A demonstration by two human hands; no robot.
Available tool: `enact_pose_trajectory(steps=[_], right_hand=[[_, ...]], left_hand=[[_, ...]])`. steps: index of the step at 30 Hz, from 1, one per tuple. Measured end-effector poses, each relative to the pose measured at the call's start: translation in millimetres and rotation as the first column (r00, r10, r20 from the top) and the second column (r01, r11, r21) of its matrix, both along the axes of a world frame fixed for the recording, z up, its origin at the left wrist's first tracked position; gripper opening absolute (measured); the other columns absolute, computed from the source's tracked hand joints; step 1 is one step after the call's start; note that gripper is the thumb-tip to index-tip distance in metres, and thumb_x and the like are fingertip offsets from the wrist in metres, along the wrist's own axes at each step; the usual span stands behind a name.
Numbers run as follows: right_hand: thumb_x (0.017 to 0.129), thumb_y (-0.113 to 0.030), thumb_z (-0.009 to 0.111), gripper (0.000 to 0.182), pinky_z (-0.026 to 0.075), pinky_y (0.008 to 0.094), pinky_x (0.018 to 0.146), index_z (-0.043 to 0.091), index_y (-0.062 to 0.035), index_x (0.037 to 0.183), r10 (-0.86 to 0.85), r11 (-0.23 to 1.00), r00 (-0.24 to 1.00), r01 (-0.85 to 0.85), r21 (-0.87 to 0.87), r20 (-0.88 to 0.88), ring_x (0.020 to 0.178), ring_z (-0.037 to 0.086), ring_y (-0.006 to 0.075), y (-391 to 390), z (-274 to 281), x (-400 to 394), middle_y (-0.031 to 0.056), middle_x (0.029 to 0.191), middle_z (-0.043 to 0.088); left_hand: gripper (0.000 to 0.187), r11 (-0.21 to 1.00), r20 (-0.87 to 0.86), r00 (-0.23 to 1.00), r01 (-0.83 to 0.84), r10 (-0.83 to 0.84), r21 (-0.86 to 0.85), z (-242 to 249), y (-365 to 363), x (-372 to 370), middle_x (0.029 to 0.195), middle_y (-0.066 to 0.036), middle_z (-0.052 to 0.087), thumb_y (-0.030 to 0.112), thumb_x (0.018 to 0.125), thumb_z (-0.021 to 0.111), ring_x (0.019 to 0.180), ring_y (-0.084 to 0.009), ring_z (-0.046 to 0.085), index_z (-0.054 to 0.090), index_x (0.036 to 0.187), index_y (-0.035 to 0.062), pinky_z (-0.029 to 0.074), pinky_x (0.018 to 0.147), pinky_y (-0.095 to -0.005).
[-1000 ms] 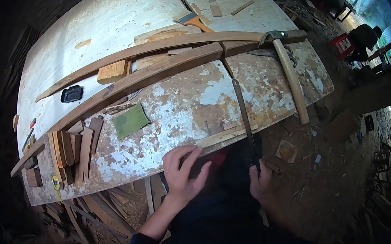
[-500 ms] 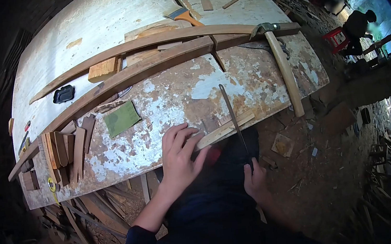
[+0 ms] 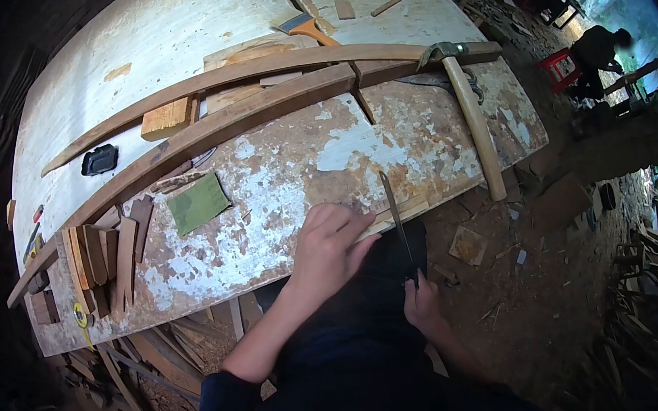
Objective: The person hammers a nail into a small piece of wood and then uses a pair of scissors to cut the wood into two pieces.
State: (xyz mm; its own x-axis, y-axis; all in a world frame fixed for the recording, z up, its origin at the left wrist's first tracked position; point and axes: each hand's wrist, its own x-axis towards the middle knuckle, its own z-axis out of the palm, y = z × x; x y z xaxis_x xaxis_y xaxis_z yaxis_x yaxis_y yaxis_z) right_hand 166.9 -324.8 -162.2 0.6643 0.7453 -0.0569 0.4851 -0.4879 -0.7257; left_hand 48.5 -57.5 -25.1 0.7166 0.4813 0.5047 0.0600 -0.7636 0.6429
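At the near edge of the workbench [image 3: 215, 275], a slim light wooden strip [image 3: 412, 207] lies along the rim. My left hand [image 3: 329, 242] is closed over the strip's left part, fingers bent around it and thumb toward the near side. A long thin metal file [image 3: 397, 218] crosses the strip, its tip over the bench top. The lower end of the file is in my right hand [image 3: 423, 304], closed around it just off the bench edge, so the grip part is mostly hidden. A green sheet of sandpaper [image 3: 199, 204] lies left of my left hand.
A hammer [image 3: 475, 124] rests across the right ends of two long curved wooden pieces [image 3: 253, 112]. Upright wooden blocks [image 3: 92, 261] stand at left by a tape measure [image 3: 80, 315]. A brush [image 3: 309, 29] lies farther back. Two people sit at upper right.
My left hand has moved right along the strip, and its spread fingers have closed on it. The file has drawn back slightly toward me, its tip lower over the bench.
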Motion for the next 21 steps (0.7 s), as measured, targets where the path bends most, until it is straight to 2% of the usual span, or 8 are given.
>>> enact_pose_trajectory(steps=[2, 3, 5, 8, 12, 14, 17, 21], right_hand=[[0.104, -0.014, 0.066, 0.044, 0.058, 0.0554, 0.080, 0.065, 0.0206, 0.130, -0.001, 1.000, 0.995, 0.000, -0.017, -0.095, 0.088, 0.074, 0.0521, 27.2, 48.3, -2.4, 0.0360, 0.092, 0.073], [0.104, -0.014, 0.066, 0.044, 0.058, 0.0554, 0.079, 0.065, 0.0206, 0.131, 0.006, 0.999, 0.997, -0.009, -0.031, -0.077, 0.087, 0.074, 0.0522, 22.4, 44.4, -2.9, 0.0358, 0.092, 0.073], [0.104, -0.014, 0.066, 0.044, 0.058, 0.0553, 0.079, 0.065, 0.0206, 0.131, 0.023, 0.999, 0.999, -0.024, -0.036, -0.031, 0.086, 0.074, 0.0523, 19.1, 20.8, 5.6, 0.0355, 0.091, 0.073], [0.104, -0.015, 0.066, 0.041, 0.058, 0.0555, 0.078, 0.066, 0.0193, 0.128, 0.113, 0.994, 0.990, -0.113, -0.009, 0.082, 0.086, 0.073, 0.0535, -21.8, -70.4, 19.7, 0.0358, 0.092, 0.072], [0.104, -0.015, 0.066, 0.037, 0.058, 0.0562, 0.078, 0.069, 0.0187, 0.120, 0.117, 0.991, 0.991, -0.121, -0.051, -0.071, 0.087, 0.072, 0.0549, 6.3, -5.9, 12.1, 0.0370, 0.093, 0.072], [0.104, -0.015, 0.066, 0.036, 0.058, 0.0566, 0.078, 0.069, 0.0187, 0.118, 0.081, 0.995, 0.993, -0.086, -0.050, -0.087, 0.087, 0.072, 0.0554, 8.8, 1.5, 10.9, 0.0376, 0.093, 0.071], [0.105, -0.015, 0.066, 0.037, 0.058, 0.0564, 0.079, 0.068, 0.0197, 0.118, 0.121, 0.988, 0.990, -0.127, -0.087, -0.066, 0.087, 0.072, 0.0550, 2.5, -12.8, 19.4, 0.0375, 0.092, 0.071], [0.104, -0.015, 0.067, 0.036, 0.057, 0.0572, 0.078, 0.069, 0.0190, 0.116, 0.105, 0.991, 0.994, -0.107, -0.078, -0.037, 0.087, 0.072, 0.0547, 13.5, 17.0, 5.9, 0.0364, 0.088, 0.071]], left_hand=[[0.030, 1.000, -0.008, 1.000, 0.003, -0.004, -0.011, -0.5, -0.1, -1.6, 0.091, -0.009, 0.069, 0.015, 0.082, 0.092, 0.093, -0.0311, 0.068, 0.083, 0.109, 0.0031, 0.053, 0.090, -0.0432], [0.031, 1.000, -0.008, 1.000, 0.002, -0.002, -0.027, -2.5, -3.2, -2.8, 0.092, -0.009, 0.069, 0.014, 0.082, 0.091, 0.094, -0.0314, 0.068, 0.082, 0.109, 0.0029, 0.053, 0.091, -0.0436], [0.031, 0.999, 0.003, 1.000, -0.001, 0.001, -0.034, -2.5, -2.1, -1.7, 0.094, -0.009, 0.068, 0.012, 0.081, 0.091, 0.096, -0.0319, 0.067, 0.081, 0.109, 0.0025, 0.054, 0.093, -0.0445], [0.032, 1.000, 0.032, 0.999, 0.009, -0.008, -0.021, -3.5, 0.8, -0.8, 0.094, -0.009, 0.068, 0.012, 0.081, 0.091, 0.095, -0.0316, 0.068, 0.081, 0.109, 0.0024, 0.054, 0.094, -0.0444], [0.032, 0.998, 0.011, 0.999, -0.050, 0.050, -0.039, -5.6, -2.5, -3.7, 0.093, -0.011, 0.071, 0.013, 0.080, 0.092, 0.095, -0.0322, 0.070, 0.082, 0.108, 0.0013, 0.054, 0.093, -0.0432], [0.032, 0.998, 0.014, 0.998, -0.061, 0.061, -0.030, -3.9, 0.2, -1.5, 0.094, -0.011, 0.072, 0.013, 0.080, 0.092, 0.096, -0.0321, 0.070, 0.082, 0.108, 0.0010, 0.054, 0.093, -0.0435], [0.033, 0.998, 0.017, 1.000, -0.001, 0.002, -0.057, -6.2, 2.4, 0.1, 0.096, -0.011, 0.073, 0.012, 0.080, 0.093, 0.097, -0.0318, 0.070, 0.082, 0.109, 0.0009, 0.054, 0.094, -0.0437], [0.031, 0.998, -0.001, 0.999, -0.042, 0.042, -0.047, -2.6, 1.7, -2.1, 0.093, -0.010, 0.070, 0.009, 0.080, 0.091, 0.095, -0.0325, 0.069, 0.081, 0.109, 0.0013, 0.054, 0.095, -0.0445]])
